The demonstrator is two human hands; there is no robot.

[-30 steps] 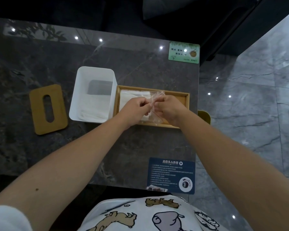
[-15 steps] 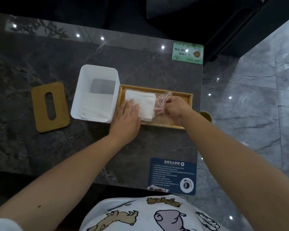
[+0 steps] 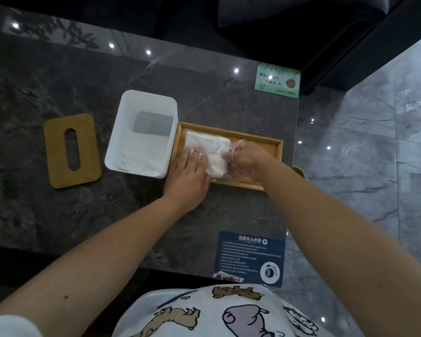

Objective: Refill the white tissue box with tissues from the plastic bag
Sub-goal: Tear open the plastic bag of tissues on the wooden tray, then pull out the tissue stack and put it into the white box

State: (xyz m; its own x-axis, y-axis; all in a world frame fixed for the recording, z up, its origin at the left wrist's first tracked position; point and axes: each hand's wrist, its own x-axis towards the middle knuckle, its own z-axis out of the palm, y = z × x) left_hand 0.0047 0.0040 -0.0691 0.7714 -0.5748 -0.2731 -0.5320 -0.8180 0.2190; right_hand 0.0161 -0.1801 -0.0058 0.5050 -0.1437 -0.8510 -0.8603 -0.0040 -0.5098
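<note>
The white tissue box (image 3: 145,98) stands open on the dark table, with a thin layer of tissues in its near half. To its right a wooden tray (image 3: 260,144) holds a stack of white tissues (image 3: 210,144) inside a clear plastic bag (image 3: 230,152). My left hand (image 3: 188,172) lies flat on the stack's left end, fingers spread. My right hand (image 3: 247,159) is closed on the bag's open end at the stack's right side.
The box's wooden lid (image 3: 72,149) with an oval slot lies to the left. A green card (image 3: 277,80) sits at the table's far right corner, a blue card (image 3: 250,257) at the near right edge. Tiled floor lies beyond the table's right edge.
My hands were together pinching the bag a second ago. My left hand has since dropped flat onto the tissue stack, while my right keeps hold of the bag.
</note>
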